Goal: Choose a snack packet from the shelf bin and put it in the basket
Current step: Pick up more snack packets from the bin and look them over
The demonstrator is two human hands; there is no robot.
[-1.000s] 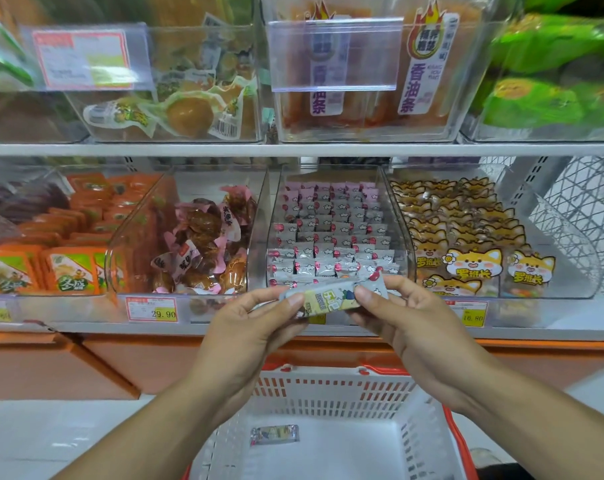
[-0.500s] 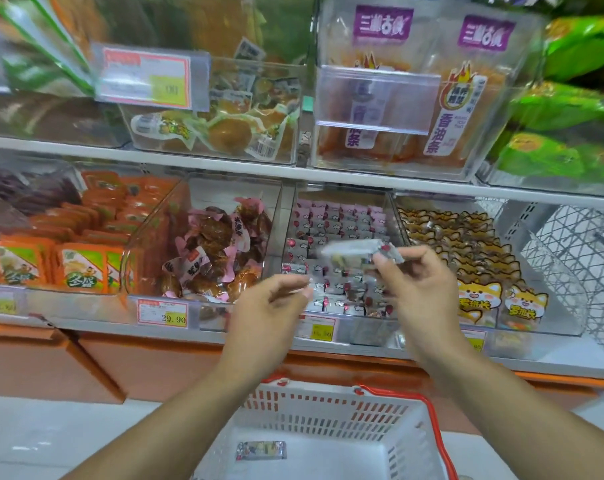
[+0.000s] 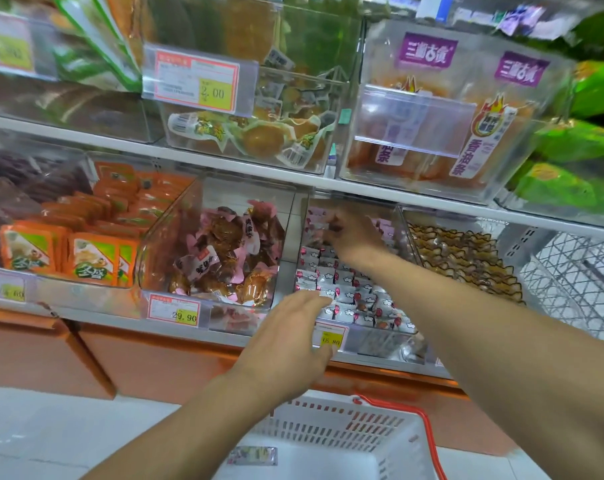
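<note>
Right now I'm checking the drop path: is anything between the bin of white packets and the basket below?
Nothing visible blocks it. The bin is open-topped, the right hand is in it, and the basket sits open below, holding one packet. The left hand hovers between, empty.

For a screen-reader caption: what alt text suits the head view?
A person's right hand reaches deep into a clear shelf bin of small white snack packets, while the open left hand hovers above a white basket holding one packet.
</note>
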